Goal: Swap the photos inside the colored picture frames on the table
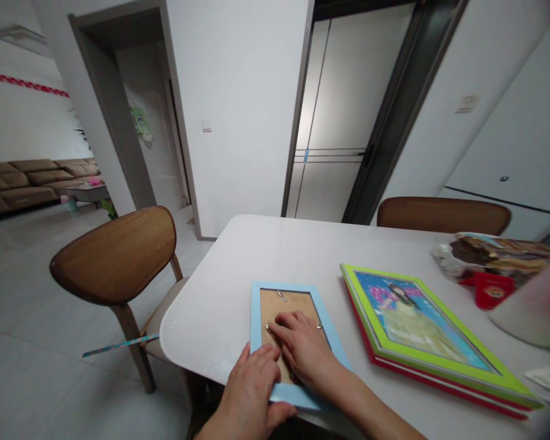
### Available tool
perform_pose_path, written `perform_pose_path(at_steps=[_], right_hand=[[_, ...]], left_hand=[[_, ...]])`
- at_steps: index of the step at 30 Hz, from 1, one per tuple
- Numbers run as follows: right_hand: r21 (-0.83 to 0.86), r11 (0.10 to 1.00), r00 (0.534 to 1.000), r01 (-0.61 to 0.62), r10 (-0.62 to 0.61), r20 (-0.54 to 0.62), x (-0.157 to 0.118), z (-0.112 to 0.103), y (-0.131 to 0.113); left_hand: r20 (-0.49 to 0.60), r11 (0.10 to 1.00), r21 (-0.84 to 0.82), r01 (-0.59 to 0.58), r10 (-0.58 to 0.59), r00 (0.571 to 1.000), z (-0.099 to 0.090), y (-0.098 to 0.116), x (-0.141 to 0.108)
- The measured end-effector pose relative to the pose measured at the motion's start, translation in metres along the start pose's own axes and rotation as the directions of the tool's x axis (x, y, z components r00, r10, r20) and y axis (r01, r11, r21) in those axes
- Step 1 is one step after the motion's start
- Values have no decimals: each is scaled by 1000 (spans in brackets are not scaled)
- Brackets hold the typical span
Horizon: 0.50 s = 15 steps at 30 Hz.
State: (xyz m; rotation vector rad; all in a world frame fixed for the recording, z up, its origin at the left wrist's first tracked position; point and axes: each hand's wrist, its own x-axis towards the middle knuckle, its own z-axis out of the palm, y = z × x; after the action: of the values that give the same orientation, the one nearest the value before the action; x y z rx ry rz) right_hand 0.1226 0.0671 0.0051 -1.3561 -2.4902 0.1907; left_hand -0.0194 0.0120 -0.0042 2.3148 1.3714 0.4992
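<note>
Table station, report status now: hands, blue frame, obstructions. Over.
Left hand on blue frame, near-left corner; right hand, fingers at a metal clip on the backing. Frame back-up on table. Green-framed picture to the right, apart, not blocking.

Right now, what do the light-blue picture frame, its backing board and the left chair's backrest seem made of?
Light-blue picture frame: smooth, evenly coloured; perhaps painted wood or plastic.
Backing board: matte, plain tan; probably fibreboard.
Chair backrest: brown, softly shiny, darker-edged; likely varnished wood.
</note>
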Motion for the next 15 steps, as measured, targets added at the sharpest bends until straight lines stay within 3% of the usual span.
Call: perform_pose_path(at_steps=[8, 11, 15], right_hand=[[54, 996, 998, 64, -65, 15, 1, -1, -4], [58, 996, 997, -69, 71, -33, 14, 2, 10], [17, 959, 953, -282, 283, -113, 43, 8, 37]], left_hand=[[-23, 1000, -23, -19, 19, 1000, 1, -5, -3], [-14, 1000, -19, -19, 19, 1000, 1, -5, -4], [-2, 1000, -12, -7, 7, 1000, 0, -4, -5]])
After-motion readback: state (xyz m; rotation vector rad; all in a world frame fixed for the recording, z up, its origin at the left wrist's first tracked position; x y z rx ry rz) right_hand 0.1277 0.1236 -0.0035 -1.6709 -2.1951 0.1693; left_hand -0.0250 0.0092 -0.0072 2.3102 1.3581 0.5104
